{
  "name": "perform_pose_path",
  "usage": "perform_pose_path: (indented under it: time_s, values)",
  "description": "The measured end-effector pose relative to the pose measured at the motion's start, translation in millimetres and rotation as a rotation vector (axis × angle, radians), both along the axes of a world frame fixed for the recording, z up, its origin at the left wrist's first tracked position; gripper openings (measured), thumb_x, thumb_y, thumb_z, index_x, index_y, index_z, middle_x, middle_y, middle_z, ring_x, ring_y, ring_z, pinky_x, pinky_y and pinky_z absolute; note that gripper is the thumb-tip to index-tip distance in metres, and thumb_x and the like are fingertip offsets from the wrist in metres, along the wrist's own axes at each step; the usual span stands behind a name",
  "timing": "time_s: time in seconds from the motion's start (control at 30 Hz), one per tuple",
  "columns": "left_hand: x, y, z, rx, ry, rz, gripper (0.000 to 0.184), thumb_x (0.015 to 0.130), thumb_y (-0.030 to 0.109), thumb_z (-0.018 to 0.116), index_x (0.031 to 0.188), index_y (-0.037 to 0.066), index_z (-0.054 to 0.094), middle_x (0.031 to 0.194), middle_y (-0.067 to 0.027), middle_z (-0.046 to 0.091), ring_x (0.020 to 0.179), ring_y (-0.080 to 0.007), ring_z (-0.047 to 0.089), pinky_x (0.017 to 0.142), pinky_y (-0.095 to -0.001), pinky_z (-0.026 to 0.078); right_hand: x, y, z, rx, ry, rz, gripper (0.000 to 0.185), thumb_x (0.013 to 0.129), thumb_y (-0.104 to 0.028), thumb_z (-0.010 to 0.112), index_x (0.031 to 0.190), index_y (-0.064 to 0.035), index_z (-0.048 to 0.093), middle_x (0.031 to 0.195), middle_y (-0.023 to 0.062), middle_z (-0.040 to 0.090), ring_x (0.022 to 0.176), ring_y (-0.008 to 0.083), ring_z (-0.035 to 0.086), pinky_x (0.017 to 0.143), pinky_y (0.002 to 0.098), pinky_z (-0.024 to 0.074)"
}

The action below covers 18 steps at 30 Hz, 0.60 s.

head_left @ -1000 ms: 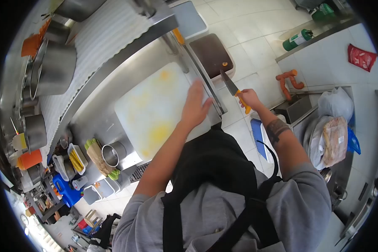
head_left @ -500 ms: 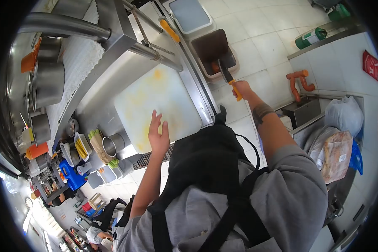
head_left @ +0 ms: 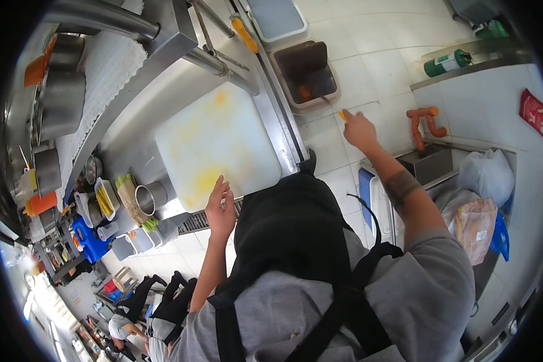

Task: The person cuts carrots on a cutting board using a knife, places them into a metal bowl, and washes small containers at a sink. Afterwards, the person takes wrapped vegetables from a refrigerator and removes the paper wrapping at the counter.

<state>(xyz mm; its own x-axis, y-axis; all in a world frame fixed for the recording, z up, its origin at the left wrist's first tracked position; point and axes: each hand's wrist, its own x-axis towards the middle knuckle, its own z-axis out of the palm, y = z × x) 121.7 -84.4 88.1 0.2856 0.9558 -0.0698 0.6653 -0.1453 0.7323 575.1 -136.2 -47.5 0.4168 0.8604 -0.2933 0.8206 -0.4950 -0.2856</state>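
My right hand is closed around the yellow handle of a knife. Its blade shows edge-on as a thin line, pointing at the brown bin on the floor. Something orange lies inside that bin. My left hand holds nothing, its fingers extended over the near edge of the white cutting board. Whether those fingers touch the board I cannot tell. Yellow and orange stains mark the board's surface.
Another yellow-handled tool lies along the counter's edge. A steel pot, wrapped green stalks and containers stand left of the board. A steel shelf overhangs the counter. At right are orange pipes and bagged goods. Other people work at lower left.
My right hand has moved slightly right and down, and the knife has turned so its broad blade face no longer shows. My left hand has shifted a little toward the board's near edge.
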Motion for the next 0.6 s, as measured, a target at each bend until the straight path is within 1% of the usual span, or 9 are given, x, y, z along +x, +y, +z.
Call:
perform_pose_path:
  time_s: [0.03, 0.1, 0.23, 0.3, 0.33, 0.4, 0.47, 0.53, 0.6]
  values:
    - [2, 0, 4, -0.021, 0.001, 0.022, 0.031, 0.102, 0.007, 0.065, 0.132, -0.003, 0.067, 0.133, -0.0204, 0.07, 0.106, -0.027, 0.074, 0.089, -0.0368, 0.059, 1, 23, -21, 0.005, -0.042, 0.039, 0.031, 0.1, -0.025, 0.056, 0.126, -0.0115, 0.067, 0.112, 0.023, 0.069, 0.093, 0.0406, 0.071, 0.081, 0.0508, 0.0583]
    - [0, -3, 15, -0.035, 0.068, 0.027, 0.03, 0.101, 0.007, 0.065, 0.13, -0.003, 0.068, 0.129, -0.0192, 0.072, 0.104, -0.0265, 0.075, 0.089, -0.0364, 0.059, 0, 70, -58, -0.088, -0.093, 0.072, 0.037, 0.099, -0.021, 0.058, 0.134, -0.0151, 0.064, 0.109, 0.0221, 0.068, 0.104, 0.0408, 0.07, 0.087, 0.0503, 0.0588]
    - [-21, -24, 20, -0.052, 0.16, -0.011, 0.027, 0.102, 0.008, 0.066, 0.127, -0.003, 0.07, 0.123, -0.018, 0.075, 0.099, -0.0256, 0.075, 0.089, -0.0356, 0.059, -10, 118, -131, -0.165, -0.104, 0.064, 0.036, 0.1, -0.019, 0.056, 0.135, -0.0146, 0.063, 0.114, 0.022, 0.067, 0.106, 0.0418, 0.069, 0.087, 0.051, 0.059]
    - [-33, -37, 16, -0.02, 0.186, -0.005, 0.026, 0.101, 0.008, 0.066, 0.125, -0.002, 0.071, 0.12, -0.0182, 0.075, 0.097, -0.0254, 0.075, 0.088, -0.0353, 0.059, -16, 117, -150, -0.148, 0.036, -0.275, 0.038, 0.101, -0.016, 0.053, 0.139, -0.0153, 0.06, 0.121, 0.0233, 0.065, 0.106, 0.0418, 0.069, 0.089, 0.052, 0.0587]
    - [-37, -44, 17, -0.046, 0.188, 0.035, 0.025, 0.101, 0.008, 0.066, 0.124, -0.002, 0.071, 0.118, -0.0183, 0.076, 0.096, -0.0256, 0.075, 0.087, -0.0354, 0.059, -21, 108, -140, -0.158, 0.036, -0.265, 0.038, 0.101, -0.016, 0.053, 0.139, -0.0153, 0.06, 0.121, 0.0233, 0.065, 0.106, 0.0418, 0.069, 0.089, 0.052, 0.0587]
    - [-43, -54, 10, -0.012, 0.157, 0.07, 0.023, 0.101, 0.008, 0.067, 0.122, 0.0, 0.073, 0.112, -0.0186, 0.076, 0.092, -0.0258, 0.074, 0.085, -0.0357, 0.059, -21, 77, -109, -0.135, 0.015, 0.017, 0.045, 0.099, -0.012, 0.054, 0.144, -0.0164, 0.055, 0.123, 0.0247, 0.062, 0.107, 0.0428, 0.068, 0.09, 0.0534, 0.0578]
    - [-44, -57, 6, -0.013, 0.141, 0.073, 0.023, 0.101, 0.008, 0.067, 0.122, 0.0, 0.073, 0.111, -0.0187, 0.076, 0.092, -0.0258, 0.074, 0.084, -0.0357, 0.059, -23, 34, -80, -0.146, 0.038, 0.051, 0.055, 0.094, -0.006, 0.055, 0.148, -0.0183, 0.052, 0.122, 0.0258, 0.06, 0.109, 0.0446, 0.066, 0.092, 0.055, 0.0566]
    - [-41, -55, 3, -0.009, 0.128, 0.064, 0.023, 0.101, 0.009, 0.066, 0.121, 0.0, 0.073, 0.109, -0.0181, 0.076, 0.09, -0.0253, 0.074, 0.084, -0.0354, 0.059, -20, -25, -53, -0.133, 0.065, 0.078, 0.05, 0.093, -0.008, 0.058, 0.142, -0.0163, 0.054, 0.119, 0.0209, 0.06, 0.106, 0.043, 0.067, 0.09, 0.0533, 0.0576]
    - [-39, -50, 1, -0.028, 0.112, 0.063, 0.023, 0.101, 0.009, 0.066, 0.121, 0.0, 0.073, 0.108, -0.0181, 0.076, 0.089, -0.0249, 0.074, 0.083, -0.0349, 0.059, -13, -74, -16, -0.11, 0.124, 0.052, 0.06, 0.088, -0.003, 0.058, 0.146, -0.0162, 0.056, 0.112, 0.022, 0.064, 0.102, 0.0443, 0.068, 0.089, 0.0543, 0.0566]
